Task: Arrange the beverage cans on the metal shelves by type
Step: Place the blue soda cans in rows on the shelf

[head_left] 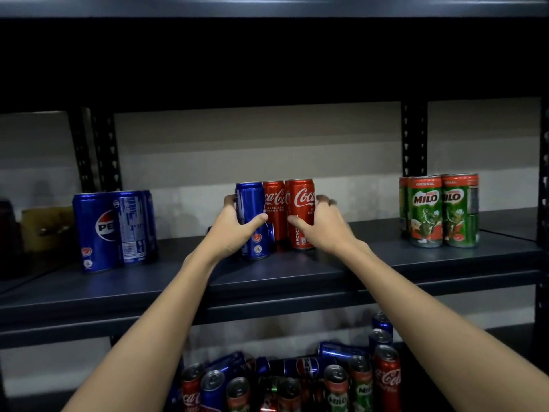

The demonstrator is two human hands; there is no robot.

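Left hand (234, 230) wraps fingers and thumb around a tall blue Pepsi can (252, 221), upright mid-shelf on the dark metal shelf (297, 281). Right hand (322, 224) curls around a red Coca-Cola can (301, 214); a second red Coca-Cola can (274, 209) stands between, touching both. Blue Pepsi group (114, 230) left, green Milo cans (439, 211) right. Below, a mixed heap of cans (297, 379), possibly in a bin.
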